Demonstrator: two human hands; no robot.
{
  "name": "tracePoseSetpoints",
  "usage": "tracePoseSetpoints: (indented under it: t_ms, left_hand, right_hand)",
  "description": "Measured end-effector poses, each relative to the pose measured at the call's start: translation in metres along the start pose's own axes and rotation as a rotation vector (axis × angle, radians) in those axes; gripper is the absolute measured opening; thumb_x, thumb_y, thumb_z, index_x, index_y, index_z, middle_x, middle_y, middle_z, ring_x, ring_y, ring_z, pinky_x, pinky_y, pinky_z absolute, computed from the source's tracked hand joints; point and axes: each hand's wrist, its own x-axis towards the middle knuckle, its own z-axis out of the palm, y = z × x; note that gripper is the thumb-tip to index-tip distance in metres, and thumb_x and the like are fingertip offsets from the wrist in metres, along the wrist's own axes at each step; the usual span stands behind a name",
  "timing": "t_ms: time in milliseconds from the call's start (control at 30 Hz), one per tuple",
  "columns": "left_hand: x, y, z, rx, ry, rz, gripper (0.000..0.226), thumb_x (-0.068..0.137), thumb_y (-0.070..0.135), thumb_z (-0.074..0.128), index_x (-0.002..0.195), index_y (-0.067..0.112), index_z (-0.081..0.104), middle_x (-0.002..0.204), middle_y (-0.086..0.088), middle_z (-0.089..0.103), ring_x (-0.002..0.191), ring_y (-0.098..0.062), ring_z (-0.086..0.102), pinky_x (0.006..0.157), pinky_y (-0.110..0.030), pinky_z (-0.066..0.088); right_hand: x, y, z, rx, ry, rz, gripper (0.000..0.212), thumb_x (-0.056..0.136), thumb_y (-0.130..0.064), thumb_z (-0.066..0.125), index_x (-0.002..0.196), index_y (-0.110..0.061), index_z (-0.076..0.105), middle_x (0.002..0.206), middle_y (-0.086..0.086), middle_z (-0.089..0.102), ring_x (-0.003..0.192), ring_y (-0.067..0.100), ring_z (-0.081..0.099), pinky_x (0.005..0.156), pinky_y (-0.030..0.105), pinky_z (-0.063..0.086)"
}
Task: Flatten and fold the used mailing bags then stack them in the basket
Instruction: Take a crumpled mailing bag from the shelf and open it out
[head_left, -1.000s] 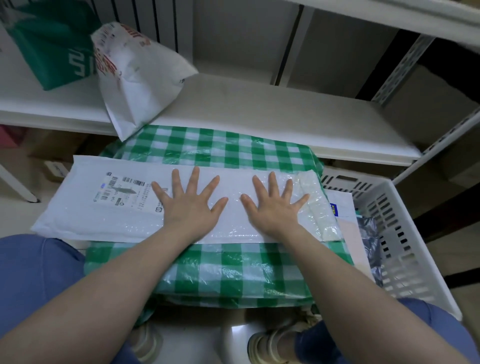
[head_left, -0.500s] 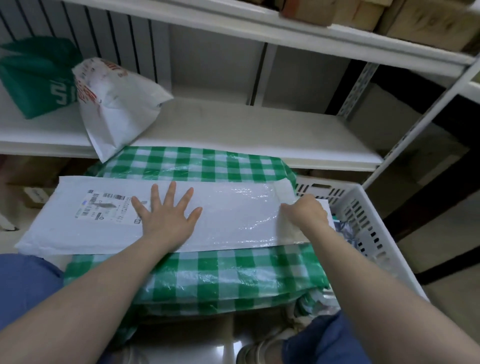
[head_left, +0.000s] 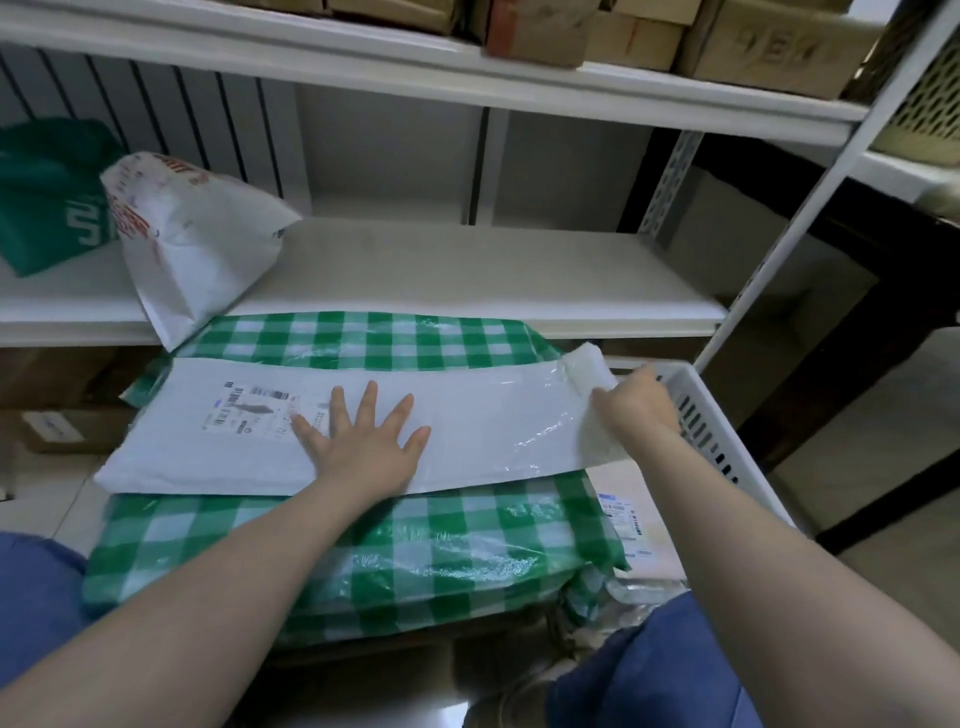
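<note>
The long white plastic mailing bag (head_left: 493, 423) is pinned by the flat left hand (head_left: 363, 449); its end — gripped by the right hand (head_left: 636, 408) — should next be folded toward the other hand.

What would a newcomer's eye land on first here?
The long white mailing bag lying across a green checked bag in the middle draws the eye first. The left hand presses flat on its centre while the right hand grips its raised right end beside the white basket. A crumpled white bag with red print leans on the shelf at upper left.
</note>
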Motion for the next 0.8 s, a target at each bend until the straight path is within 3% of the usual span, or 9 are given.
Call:
tracePoseSetpoints:
  t_ms: [100, 233, 300, 433, 533, 600, 667, 733, 800]
  left_hand:
    - [-0.001, -0.001, 0.007, -0.042, -0.104, -0.036, 0.070, 0.085, 0.080, 0.005, 0.147, 0.053, -0.015, 0.157, 0.006, -0.032, 0.144, -0.034, -0.029, 0.103, -0.075, -0.015]
    - [0.001, -0.004, 0.006, -0.056, -0.133, -0.045, 0.074, 0.083, 0.083, 0.008, 0.145, 0.054, -0.019, 0.155, 0.005, -0.036, 0.142, -0.036, -0.031, 0.102, -0.076, -0.014]
    - [0.000, -0.003, 0.006, -0.058, -0.121, -0.042, 0.073, 0.083, 0.083, 0.007, 0.145, 0.054, -0.018, 0.156, 0.004, -0.036, 0.143, -0.037, -0.031, 0.102, -0.076, -0.013]
    - [-0.002, -0.002, 0.007, -0.053, -0.089, -0.039, 0.069, 0.086, 0.079, 0.006, 0.146, 0.054, -0.017, 0.157, 0.002, -0.032, 0.143, -0.038, -0.028, 0.103, -0.077, -0.011]
    - [-0.001, -0.003, 0.006, -0.055, -0.069, -0.035, 0.062, 0.092, 0.072, 0.007, 0.147, 0.054, -0.014, 0.159, 0.002, -0.028, 0.145, -0.038, -0.024, 0.105, -0.076, -0.007]
    - [-0.002, -0.005, 0.004, -0.050, -0.061, -0.035, 0.058, 0.095, 0.065, 0.007, 0.148, 0.052, -0.012, 0.161, 0.002, -0.024, 0.146, -0.036, -0.021, 0.107, -0.075, -0.004]
    - [-0.005, -0.007, 0.003, -0.056, -0.038, -0.040, 0.058, 0.096, 0.062, 0.007, 0.150, 0.049, -0.010, 0.161, 0.003, -0.021, 0.147, -0.033, -0.020, 0.109, -0.072, -0.002]
    - [-0.008, -0.012, 0.000, -0.077, 0.031, -0.041, 0.059, 0.097, 0.062, 0.007, 0.152, 0.047, -0.008, 0.162, 0.004, -0.019, 0.148, -0.029, -0.020, 0.110, -0.070, -0.003]
    - [-0.012, -0.019, -0.004, -0.061, 0.119, -0.027, 0.060, 0.096, 0.063, 0.006, 0.152, 0.045, -0.007, 0.162, 0.004, -0.017, 0.148, -0.027, -0.021, 0.110, -0.070, -0.009]
  right_hand:
    - [0.008, 0.001, -0.007, 0.449, -0.232, 0.088, 0.026, 0.093, -0.034, 0.062, 0.102, -0.010, 0.057, 0.102, 0.007, 0.062, 0.080, 0.018, 0.060, 0.087, 0.037, 0.054]
    - [-0.001, 0.009, -0.010, 1.399, -0.519, 0.247, 0.052, 0.090, -0.046, 0.062, 0.116, -0.001, 0.060, 0.108, 0.014, 0.071, 0.096, 0.026, 0.071, 0.093, 0.041, 0.055]
    - [-0.015, 0.010, -0.008, 1.639, -0.639, 0.206, 0.069, 0.083, -0.056, 0.062, 0.123, 0.000, 0.056, 0.115, 0.020, 0.069, 0.104, 0.030, 0.069, 0.100, 0.041, 0.051]
    - [-0.048, -0.004, 0.012, 1.588, -0.927, -0.105, 0.093, 0.068, -0.067, 0.059, 0.139, -0.007, 0.047, 0.133, 0.019, 0.058, 0.128, 0.036, 0.052, 0.112, 0.049, 0.036]
    - [-0.063, -0.021, 0.032, 1.337, -1.024, -0.197, 0.089, 0.074, -0.058, 0.063, 0.144, -0.008, 0.041, 0.145, 0.013, 0.049, 0.136, 0.033, 0.043, 0.116, 0.047, 0.031]
    - [-0.076, -0.033, 0.050, 0.969, -0.938, -0.192, 0.086, 0.071, -0.053, 0.079, 0.138, -0.008, 0.047, 0.136, 0.006, 0.059, 0.126, 0.027, 0.055, 0.112, 0.044, 0.039]
    - [-0.083, -0.043, 0.069, 0.785, -0.777, -0.120, 0.068, 0.079, -0.049, 0.075, 0.129, -0.009, 0.053, 0.125, 0.002, 0.064, 0.114, 0.024, 0.062, 0.103, 0.045, 0.048]
    - [-0.088, -0.054, 0.075, 0.927, -0.655, -0.025, 0.024, 0.098, -0.026, 0.056, 0.118, -0.014, 0.052, 0.114, 0.003, 0.064, 0.103, 0.026, 0.063, 0.094, 0.046, 0.053]
    - [-0.086, -0.063, 0.069, 1.051, -0.509, 0.018, 0.017, 0.100, -0.017, 0.049, 0.117, -0.017, 0.051, 0.102, -0.001, 0.062, 0.097, 0.024, 0.062, 0.093, 0.043, 0.053]
